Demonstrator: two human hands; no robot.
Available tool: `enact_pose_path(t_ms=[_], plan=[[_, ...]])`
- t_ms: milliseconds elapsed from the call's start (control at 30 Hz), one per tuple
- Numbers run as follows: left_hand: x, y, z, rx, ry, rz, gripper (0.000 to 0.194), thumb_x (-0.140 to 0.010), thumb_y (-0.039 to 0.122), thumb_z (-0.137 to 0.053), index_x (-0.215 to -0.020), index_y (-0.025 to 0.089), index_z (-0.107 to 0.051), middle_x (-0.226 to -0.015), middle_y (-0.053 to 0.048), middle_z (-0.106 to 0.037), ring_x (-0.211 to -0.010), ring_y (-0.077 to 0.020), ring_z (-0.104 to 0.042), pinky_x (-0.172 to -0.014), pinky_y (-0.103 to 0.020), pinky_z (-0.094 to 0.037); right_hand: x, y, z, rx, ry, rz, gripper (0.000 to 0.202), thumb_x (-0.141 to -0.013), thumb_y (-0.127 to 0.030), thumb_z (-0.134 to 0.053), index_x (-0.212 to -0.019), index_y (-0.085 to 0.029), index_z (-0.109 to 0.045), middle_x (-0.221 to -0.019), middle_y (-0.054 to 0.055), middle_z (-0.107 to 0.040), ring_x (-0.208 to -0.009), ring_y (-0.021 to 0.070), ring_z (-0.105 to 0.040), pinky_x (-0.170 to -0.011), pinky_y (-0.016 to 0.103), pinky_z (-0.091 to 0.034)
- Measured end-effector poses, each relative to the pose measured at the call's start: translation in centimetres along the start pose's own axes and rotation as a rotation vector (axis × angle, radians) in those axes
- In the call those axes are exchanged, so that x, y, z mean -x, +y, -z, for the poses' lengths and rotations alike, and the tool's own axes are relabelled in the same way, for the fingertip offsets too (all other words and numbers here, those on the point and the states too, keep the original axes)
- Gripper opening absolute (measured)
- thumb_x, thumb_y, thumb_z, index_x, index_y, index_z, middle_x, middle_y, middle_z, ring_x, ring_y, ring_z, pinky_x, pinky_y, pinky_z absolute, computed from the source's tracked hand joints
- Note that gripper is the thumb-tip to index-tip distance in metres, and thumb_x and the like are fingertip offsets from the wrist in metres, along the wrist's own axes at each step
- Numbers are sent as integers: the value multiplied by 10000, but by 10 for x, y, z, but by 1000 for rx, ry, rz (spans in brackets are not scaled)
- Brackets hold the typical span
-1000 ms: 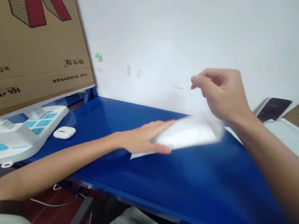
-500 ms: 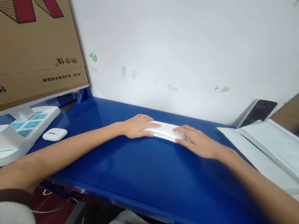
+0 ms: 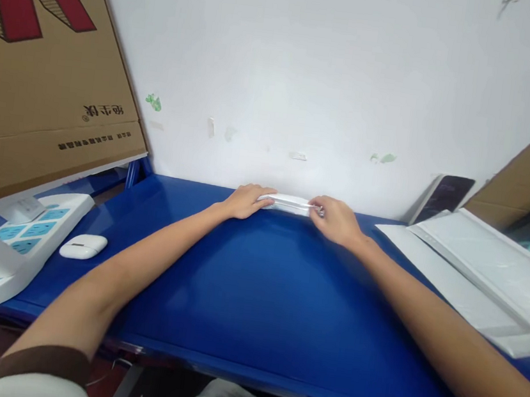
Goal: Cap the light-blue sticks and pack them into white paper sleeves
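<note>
A white oblong case (image 3: pixel 289 203) lies along the far edge of the blue table, close to the wall. A shiny line runs along its near side; its exact kind does not show. My left hand (image 3: pixel 247 201) is closed on its left end, with the thumb on the near side. At the other end, my right hand (image 3: pixel 337 219) grips the case, fingers curled round the corner and fingertips partly hidden.
On the left lie a white earbud case (image 3: pixel 84 246) and a power strip (image 3: pixel 42 242) with plugged-in adapters, beside a large cardboard box (image 3: pixel 57 83). To the right are white flat packages (image 3: pixel 487 277) and a dark phone-like slab (image 3: pixel 443 198) leaning on the wall.
Both hands have moved the white case away from me, toward the wall. My right hand's fingers have gone from lying on top to curling round its end. The view has shifted slightly.
</note>
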State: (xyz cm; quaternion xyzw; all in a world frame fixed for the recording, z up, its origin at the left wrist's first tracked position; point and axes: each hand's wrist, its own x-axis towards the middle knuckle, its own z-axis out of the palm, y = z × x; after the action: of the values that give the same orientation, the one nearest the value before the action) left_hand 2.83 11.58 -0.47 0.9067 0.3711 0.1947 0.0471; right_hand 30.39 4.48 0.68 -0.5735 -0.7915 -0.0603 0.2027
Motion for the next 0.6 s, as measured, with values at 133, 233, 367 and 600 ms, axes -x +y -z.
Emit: enact_pose_path(t_ms=[133,233,367,600], plan=[[38,49,19,14,-72,-104,544,-1032,579,-378,-1473,285,-500,-1229,-82,-662,-1052,-270,-581,-922,-388,-403,57,-4,38,-92,145,228,162,-903,-243,-539,-961,-191,-681,-863,44,-723,-710,182,-633,-658,304,-438],[83,96,33,18,-109,-166,583,-1005,614,-423,-1482,284,-474,-1182,-93,-636,-1015,-265,-564,-908,-405,-378,117,-16,61,-141,189,561,124,-892,-164,-555,-967,-185,-650,-731,23,-668,-606,152,-568,-612,298,-416],[131,137,36,37,-254,-216,654,-932,639,-553,-1485,303,-462,-1163,-98,-590,-969,-259,-533,-876,-406,-360,172,-32,73,-141,26,677,157,-894,-128,-533,-957,-211,-650,-735,28,-665,-654,162,-604,-693,311,-466],[101,102,16,13,-291,-80,636,-944,700,-465,-1496,383,-459,-1271,-106,-510,-1044,-285,-497,-926,-449,-374,130,-11,43,-203,-304,442,200,-1003,-249,-465,-1039,-215,-658,-926,49,-712,-792,178,-667,-702,288,-478]])
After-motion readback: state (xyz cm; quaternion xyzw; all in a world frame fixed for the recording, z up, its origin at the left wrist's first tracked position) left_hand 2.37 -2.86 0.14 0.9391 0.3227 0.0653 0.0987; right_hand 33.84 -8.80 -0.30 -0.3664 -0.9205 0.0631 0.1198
